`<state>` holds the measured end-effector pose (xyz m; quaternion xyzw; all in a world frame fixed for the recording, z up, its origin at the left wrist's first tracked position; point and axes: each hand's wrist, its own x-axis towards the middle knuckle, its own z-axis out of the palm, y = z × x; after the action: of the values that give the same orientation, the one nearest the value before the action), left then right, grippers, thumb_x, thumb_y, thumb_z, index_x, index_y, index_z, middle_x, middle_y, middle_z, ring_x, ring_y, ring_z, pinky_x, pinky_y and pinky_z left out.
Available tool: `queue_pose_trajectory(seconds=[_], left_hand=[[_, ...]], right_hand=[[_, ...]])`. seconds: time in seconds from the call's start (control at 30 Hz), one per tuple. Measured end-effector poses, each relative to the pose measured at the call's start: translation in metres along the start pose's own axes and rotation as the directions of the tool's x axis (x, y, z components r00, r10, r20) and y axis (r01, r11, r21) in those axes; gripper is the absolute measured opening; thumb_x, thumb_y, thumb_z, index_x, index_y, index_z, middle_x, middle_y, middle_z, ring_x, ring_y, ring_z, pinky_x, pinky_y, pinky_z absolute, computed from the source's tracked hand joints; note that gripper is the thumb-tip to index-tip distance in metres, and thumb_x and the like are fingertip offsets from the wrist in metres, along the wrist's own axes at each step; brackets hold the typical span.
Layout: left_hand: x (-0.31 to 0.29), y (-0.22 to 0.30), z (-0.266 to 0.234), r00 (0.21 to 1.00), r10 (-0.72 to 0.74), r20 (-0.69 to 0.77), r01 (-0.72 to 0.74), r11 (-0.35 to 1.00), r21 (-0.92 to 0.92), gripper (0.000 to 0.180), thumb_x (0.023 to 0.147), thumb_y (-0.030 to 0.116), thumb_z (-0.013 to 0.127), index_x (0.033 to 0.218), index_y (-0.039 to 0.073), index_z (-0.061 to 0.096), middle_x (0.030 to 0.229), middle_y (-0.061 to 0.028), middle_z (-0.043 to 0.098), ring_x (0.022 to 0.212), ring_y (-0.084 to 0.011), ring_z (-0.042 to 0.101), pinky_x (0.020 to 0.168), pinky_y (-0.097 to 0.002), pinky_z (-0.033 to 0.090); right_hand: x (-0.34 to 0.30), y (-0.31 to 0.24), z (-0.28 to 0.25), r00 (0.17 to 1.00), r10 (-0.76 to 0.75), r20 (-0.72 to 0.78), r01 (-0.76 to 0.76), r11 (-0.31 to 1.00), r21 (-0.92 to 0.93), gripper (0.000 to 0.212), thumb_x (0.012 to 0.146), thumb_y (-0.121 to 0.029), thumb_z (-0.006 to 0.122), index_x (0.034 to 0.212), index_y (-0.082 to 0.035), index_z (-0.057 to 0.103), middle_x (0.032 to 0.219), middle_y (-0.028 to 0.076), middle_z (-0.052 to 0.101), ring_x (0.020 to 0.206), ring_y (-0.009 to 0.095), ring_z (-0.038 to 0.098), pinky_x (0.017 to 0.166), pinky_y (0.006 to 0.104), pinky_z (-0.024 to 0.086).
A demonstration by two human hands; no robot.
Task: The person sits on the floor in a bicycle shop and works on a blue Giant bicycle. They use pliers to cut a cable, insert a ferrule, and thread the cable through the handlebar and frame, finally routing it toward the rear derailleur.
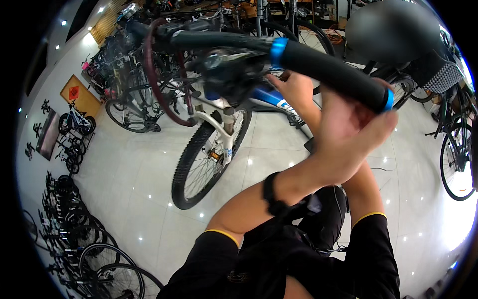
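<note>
Handlebar grip [323, 69], black with a bright blue ring at each end, slants across the upper centre of the frame, dropping toward the right. Its lower, outer end meets the left hand [351, 132], whose forearm crosses rightward from the lower centre and wears a black wristband [270, 194]. That hand cups the end from below, thumb reaching out to the right; the other fingers are partly hidden and blurred, so I cannot tell how tightly they close. Behind that wrist, the right hand [298, 92] is raised near the grip's inner end, its thumb side toward the bar; whether its fingers pinch anything I cannot tell. Just left of it, a dark control cluster [224, 74] blurs under the bar. Below, left of centre, stand a white suspension fork [226, 142] and a knobbly front wheel [211, 162], with a blue frame [269, 97] behind. Pale floor tiles [164, 189] spread beneath; a bicycle with a grey perforated basket [443, 75] stands at the right edge.
</note>
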<state>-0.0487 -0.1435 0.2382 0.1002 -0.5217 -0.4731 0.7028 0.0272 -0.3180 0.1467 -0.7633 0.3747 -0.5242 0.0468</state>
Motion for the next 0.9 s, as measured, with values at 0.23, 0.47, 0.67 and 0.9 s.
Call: queue_pose_trajectory(seconds=[0.23, 0.47, 0.67, 0.9], left_hand=[[-0.041, 0.087, -0.004, 0.983, -0.181, -0.01, 0.181, 0.978, 0.105, 0.106, 0.077, 0.02, 0.079, 0.154, 0.011, 0.006, 0.15, -0.0304, 0.026, 0.065, -0.0226, 0.066, 0.054, -0.0265, 0.053], [-0.044, 0.068, -0.025, 0.996, -0.091, 0.025, 0.083, 0.97, 0.23, 0.103, 0.083, 0.02, 0.075, 0.154, 0.016, 0.0, 0.139, -0.0234, 0.04, 0.067, -0.0166, 0.06, 0.051, -0.0247, 0.044], [-0.04, 0.059, -0.024, 0.993, -0.107, 0.046, 0.1, 0.987, 0.123, 0.108, 0.082, 0.007, 0.073, 0.153, 0.024, -0.006, 0.13, -0.0218, 0.048, 0.067, -0.0182, 0.062, 0.054, -0.0237, 0.047], [-0.041, 0.048, -0.035, 0.987, -0.096, 0.127, 0.082, 0.99, 0.111, 0.113, 0.081, 0.0, 0.07, 0.151, 0.025, -0.015, 0.124, -0.0281, 0.051, 0.073, -0.0233, 0.064, 0.067, -0.0305, 0.054]], right_hand=[[-0.005, -0.031, -0.021, 0.978, 0.171, 0.12, -0.183, 0.978, 0.104, 0.054, 0.071, -0.056, 0.073, 0.083, -0.003, 0.071, 0.078, 0.016, 0.069, 0.075, 0.032, 0.068, 0.068, 0.0436, 0.052], [-0.013, -0.034, 0.003, 0.985, 0.172, -0.002, -0.167, 0.961, 0.222, 0.045, 0.073, -0.051, 0.073, 0.077, -0.006, 0.069, 0.075, 0.011, 0.066, 0.077, 0.029, 0.063, 0.073, 0.0448, 0.039], [-0.013, -0.031, 0.01, 0.989, 0.129, -0.073, -0.109, 0.968, 0.226, 0.037, 0.078, -0.044, 0.07, 0.08, -0.007, 0.07, 0.08, 0.011, 0.066, 0.082, 0.028, 0.062, 0.075, 0.0454, 0.038], [-0.016, -0.027, 0.019, 0.993, 0.033, -0.116, 0.0, 0.961, 0.278, 0.034, 0.081, -0.04, 0.071, 0.086, -0.006, 0.07, 0.076, 0.01, 0.064, 0.075, 0.025, 0.061, 0.07, 0.0412, 0.042]])
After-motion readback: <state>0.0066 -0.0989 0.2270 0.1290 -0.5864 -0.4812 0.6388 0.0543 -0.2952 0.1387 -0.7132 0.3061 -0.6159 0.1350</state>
